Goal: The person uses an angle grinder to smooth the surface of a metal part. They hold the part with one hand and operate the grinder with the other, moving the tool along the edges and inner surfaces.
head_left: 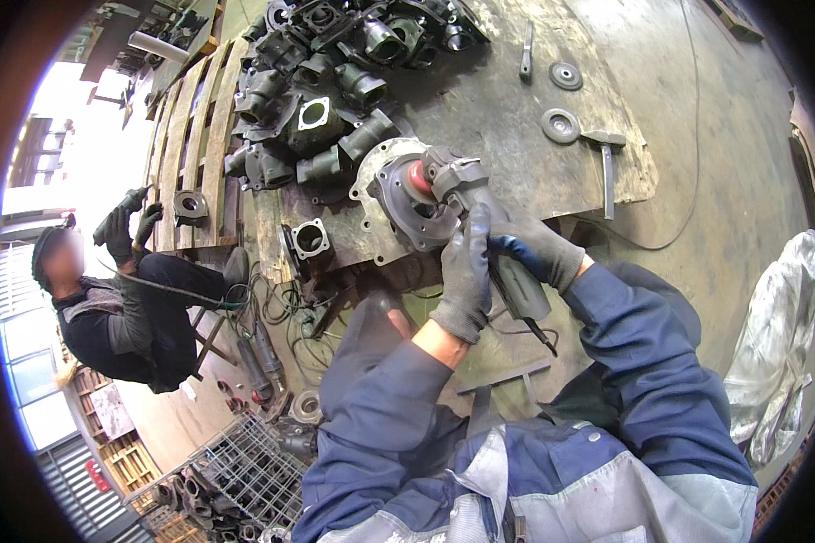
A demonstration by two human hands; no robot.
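An angle grinder [522, 288] with a red disc [417, 178] lies across both my gloved hands. My left hand [466, 281] wraps around it near the gear head. Farther back on the body, my right hand [550, 252] is closed, its blue-coated fingers against the tool. The disc meets or sits just over a round dark metal casting [423, 232] with bolt holes and a wide opening; I cannot tell if they touch. Beneath or behind that casting shows a lighter flanged plate [364, 172]. A squarish flanged casting [311, 239] stands to its left at the worktop's near edge.
Dark castings [362, 86] pile up on the worktop [480, 81]. A hammer [608, 172], two round discs [561, 127] and a small hand tool [526, 54] lie right. A seated co-worker [145, 299] is at left, beside a pallet [186, 136]. Cables and a wire basket [254, 471] occupy the floor.
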